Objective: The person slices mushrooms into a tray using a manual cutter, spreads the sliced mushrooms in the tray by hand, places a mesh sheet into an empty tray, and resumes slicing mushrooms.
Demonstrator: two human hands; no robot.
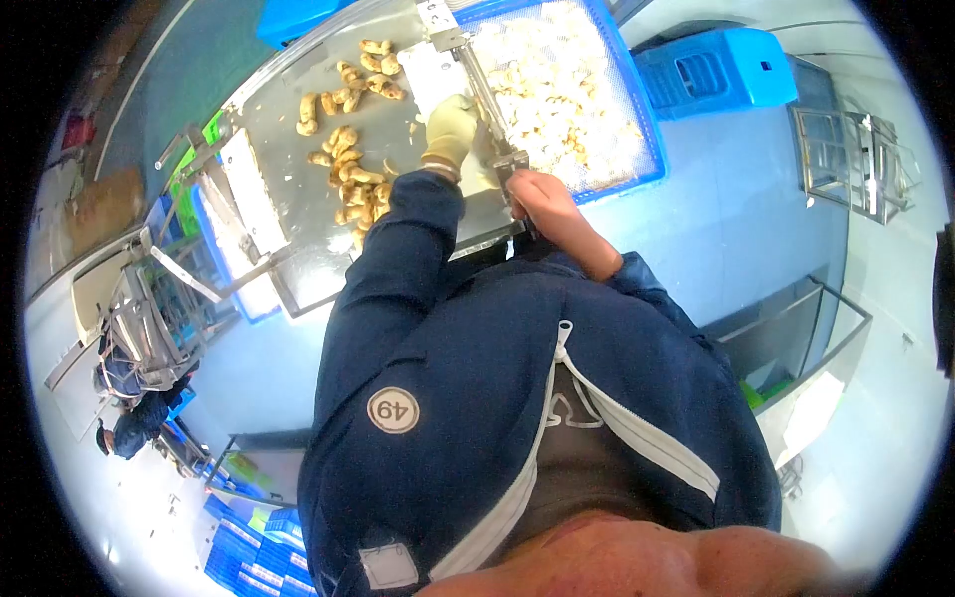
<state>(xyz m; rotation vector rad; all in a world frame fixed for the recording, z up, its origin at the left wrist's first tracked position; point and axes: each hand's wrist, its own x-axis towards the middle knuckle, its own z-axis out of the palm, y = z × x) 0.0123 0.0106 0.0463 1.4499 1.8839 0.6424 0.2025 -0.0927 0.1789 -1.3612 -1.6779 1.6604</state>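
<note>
We are stretching both arms forward from our torso, the dark sleeves covering them almost to the wrists. We are wearing a pale glove on our left hand (pixel 453 129), which is reaching farther out than the right, with its back facing up; we are hiding its fingertips from clear view. We are keeping our right hand (pixel 540 197) bare and closed, curling its fingers inward, while its wrist and lower forearm are showing beyond the cuff.
</note>
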